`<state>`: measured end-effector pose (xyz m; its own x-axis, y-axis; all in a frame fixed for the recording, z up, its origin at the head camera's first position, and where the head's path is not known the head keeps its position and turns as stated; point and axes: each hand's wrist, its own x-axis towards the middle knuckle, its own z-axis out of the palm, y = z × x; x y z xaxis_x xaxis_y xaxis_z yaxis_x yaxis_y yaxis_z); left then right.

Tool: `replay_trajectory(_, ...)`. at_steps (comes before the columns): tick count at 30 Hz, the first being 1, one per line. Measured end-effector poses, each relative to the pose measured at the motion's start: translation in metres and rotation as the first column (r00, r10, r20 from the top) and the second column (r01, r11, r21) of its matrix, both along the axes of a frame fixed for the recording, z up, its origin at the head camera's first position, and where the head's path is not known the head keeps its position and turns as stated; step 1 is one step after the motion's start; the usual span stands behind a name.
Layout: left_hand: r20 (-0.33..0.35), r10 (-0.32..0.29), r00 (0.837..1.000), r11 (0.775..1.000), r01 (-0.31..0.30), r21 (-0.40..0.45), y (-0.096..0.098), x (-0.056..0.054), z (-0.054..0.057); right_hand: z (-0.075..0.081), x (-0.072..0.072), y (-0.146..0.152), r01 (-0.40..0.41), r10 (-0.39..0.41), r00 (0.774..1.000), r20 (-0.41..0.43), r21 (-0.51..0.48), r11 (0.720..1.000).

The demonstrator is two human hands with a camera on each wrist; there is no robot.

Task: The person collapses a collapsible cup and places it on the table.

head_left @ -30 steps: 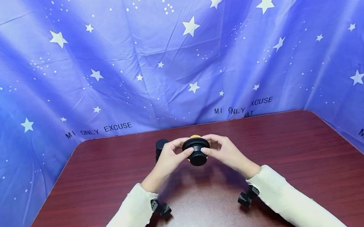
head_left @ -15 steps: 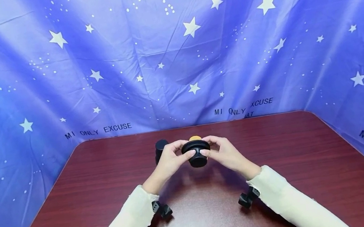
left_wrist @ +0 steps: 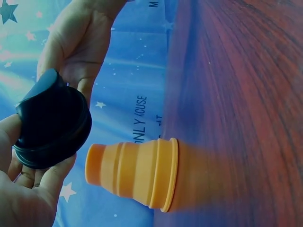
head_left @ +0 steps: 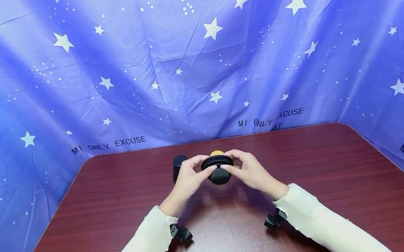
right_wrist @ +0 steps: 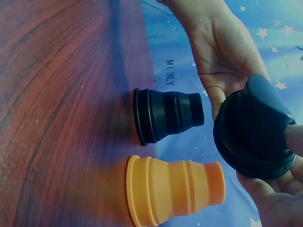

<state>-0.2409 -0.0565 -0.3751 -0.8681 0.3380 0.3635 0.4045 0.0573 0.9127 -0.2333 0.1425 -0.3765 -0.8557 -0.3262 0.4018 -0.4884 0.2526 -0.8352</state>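
A black collapsible silicone cup (head_left: 220, 176) is held above the table by both hands, its wide rim away from the person. My left hand (head_left: 187, 180) grips its left side, and my right hand (head_left: 250, 172) grips its right. Both thumbs press on the narrow end, which looks bent and partly pushed in; in the left wrist view the black cup (left_wrist: 54, 123) has a tilted flap-like end. Beyond it an orange collapsible cup (right_wrist: 173, 191) stands rim down on the table. Another black collapsible cup (right_wrist: 165, 116) stands rim down to its left, partly hidden by my left hand in the head view.
The reddish-brown wooden table (head_left: 222, 240) reaches back to a blue curtain (head_left: 179, 62) with white stars and lettering. A small black camera mount is strapped at each wrist, close above the tabletop.
The thumbs have shifted slightly inward and up on the held black cup. Its narrow end has tilted and bent, now showing a flat dark face. The standing cups have not moved.
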Motion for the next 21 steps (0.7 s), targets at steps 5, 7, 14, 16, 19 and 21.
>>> replay_trajectory(5, 0.007, 0.036, 0.999, 0.999, -0.036, -0.001, 0.000, 0.000, 0.000, 0.005, 0.005, -0.007, 0.090, -0.090, 0.993, -0.073, 0.001, 0.996)
replay_trajectory(7, 0.056, 0.021, 0.998, 0.999, -0.023, 0.044, 0.000, -0.004, -0.006, 0.013, 0.011, -0.009, 0.127, -0.129, 0.987, -0.095, -0.019, 0.992)
replay_trajectory(14, 0.057, -0.096, 0.994, 0.979, 0.084, 0.185, 0.000, -0.011, -0.016, 0.027, 0.023, -0.012, 0.191, -0.199, 0.973, -0.121, -0.077, 0.979)
replay_trajectory(16, 0.020, -0.103, 0.994, 0.978, 0.098, 0.185, 0.000, -0.011, -0.017, 0.024, 0.020, -0.012, 0.201, -0.210, 0.970, -0.123, -0.082, 0.976)
replay_trajectory(19, -0.017, -0.089, 0.996, 0.980, 0.090, 0.178, 0.002, -0.012, -0.017, 0.013, 0.013, -0.010, 0.222, -0.232, 0.966, -0.113, -0.092, 0.971)
replay_trajectory(21, -0.022, -0.071, 0.997, 0.982, 0.074, 0.175, 0.003, -0.012, -0.017, 0.006, 0.008, -0.009, 0.243, -0.252, 0.961, -0.113, -0.089, 0.966)
